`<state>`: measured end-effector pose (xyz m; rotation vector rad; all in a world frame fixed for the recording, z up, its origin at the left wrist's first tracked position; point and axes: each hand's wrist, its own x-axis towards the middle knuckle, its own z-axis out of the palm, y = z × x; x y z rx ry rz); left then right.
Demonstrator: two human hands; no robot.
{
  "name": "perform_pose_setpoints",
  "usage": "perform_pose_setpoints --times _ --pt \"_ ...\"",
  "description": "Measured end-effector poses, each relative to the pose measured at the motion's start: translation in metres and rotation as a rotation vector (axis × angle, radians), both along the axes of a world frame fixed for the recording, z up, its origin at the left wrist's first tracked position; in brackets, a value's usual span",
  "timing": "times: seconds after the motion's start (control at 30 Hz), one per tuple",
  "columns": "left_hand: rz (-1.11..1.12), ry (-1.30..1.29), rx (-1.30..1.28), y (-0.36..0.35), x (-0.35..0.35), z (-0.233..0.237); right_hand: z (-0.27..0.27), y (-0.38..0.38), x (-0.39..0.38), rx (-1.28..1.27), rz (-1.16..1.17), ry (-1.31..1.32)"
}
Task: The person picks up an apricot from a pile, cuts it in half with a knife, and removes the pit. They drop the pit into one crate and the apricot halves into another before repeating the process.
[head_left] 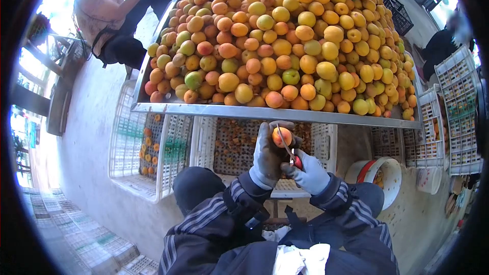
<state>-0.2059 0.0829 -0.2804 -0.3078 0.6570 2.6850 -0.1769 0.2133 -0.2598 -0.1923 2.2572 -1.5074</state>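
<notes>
An orange-red apricot [280, 137] rests in the fingers of my gloved left hand [264, 159], just in front of the metal table's edge. My gloved right hand [310, 175] grips a red-handled pitting tool [298, 162], whose thin curved metal part lies across the apricot. Below both hands stands a white plastic crate [202, 145] with orange fruit pieces on its dark bottom. Beyond them, a large heap of apricots [285, 46], yellow to orange with a few greenish ones, covers the metal-rimmed table [275, 115].
Left of my knees is another white crate [133, 186] holding halved fruit. A white bucket [393, 175] stands by my right knee, with stacked crates [456, 109] farther right. One person [104, 7] sits at the table's left; another person [442, 46] is at the right.
</notes>
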Motion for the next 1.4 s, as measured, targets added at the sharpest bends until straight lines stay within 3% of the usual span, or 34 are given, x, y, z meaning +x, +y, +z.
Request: perform_pose_setpoints --times 0.13,0.23,0.37,0.57,0.73,0.8,0.87,0.93,1.0,1.03,1.17,1.27,1.33,1.4 --pt "-0.062 0.012 0.025 0.0 -0.003 -0.001 -0.012 0.003 0.002 -0.117 0.052 -0.2" --pt "-0.077 -0.073 -0.061 0.0 -0.003 0.007 -0.018 0.002 0.005 -0.232 0.034 -0.168" --pt "-0.067 -0.066 -0.117 0.001 -0.002 -0.001 -0.016 0.002 0.007 -0.095 0.107 -0.319" --pt "0.015 0.18 -0.499 0.002 0.008 -0.003 -0.039 -0.001 0.022 -0.462 0.004 -0.247" --pt "-0.044 0.486 -0.635 0.001 0.003 -0.003 0.002 0.01 0.009 -0.542 -0.003 -0.649" --pt "0.017 0.48 -0.785 0.007 0.005 0.006 0.007 0.005 0.011 -0.603 -0.043 -0.613" --pt "-0.036 0.416 -0.708 0.007 0.007 -0.008 0.004 0.005 0.012 -0.666 -0.081 -0.579" --pt "-0.087 0.351 -0.632 0.008 0.008 -0.011 -0.013 0.009 0.014 -0.504 -0.041 -0.633" --pt "-0.152 0.015 -0.077 0.008 0.01 -0.002 -0.028 0.0 0.02 -0.508 -0.091 -0.513" --pt "-0.128 -0.084 -0.067 0.011 0.009 0.006 -0.031 -0.004 0.021 -0.51 -0.141 -0.391" --pt "-0.231 -0.121 -0.085 0.002 0.004 -0.004 -0.023 0.001 0.016 -0.392 -0.086 -0.345" --pt "-0.184 -0.005 -0.2 0.003 0.004 -0.011 -0.012 0.002 0.012 -0.459 -0.124 -0.45" --pt "0.034 0.248 -0.587 0.01 0.003 -0.011 -0.014 0.004 0.013 -0.462 -0.136 -0.614" --pt "-0.009 0.157 -0.47 0.008 0.006 -0.01 -0.022 0.002 0.017 -0.454 -0.137 -0.569"
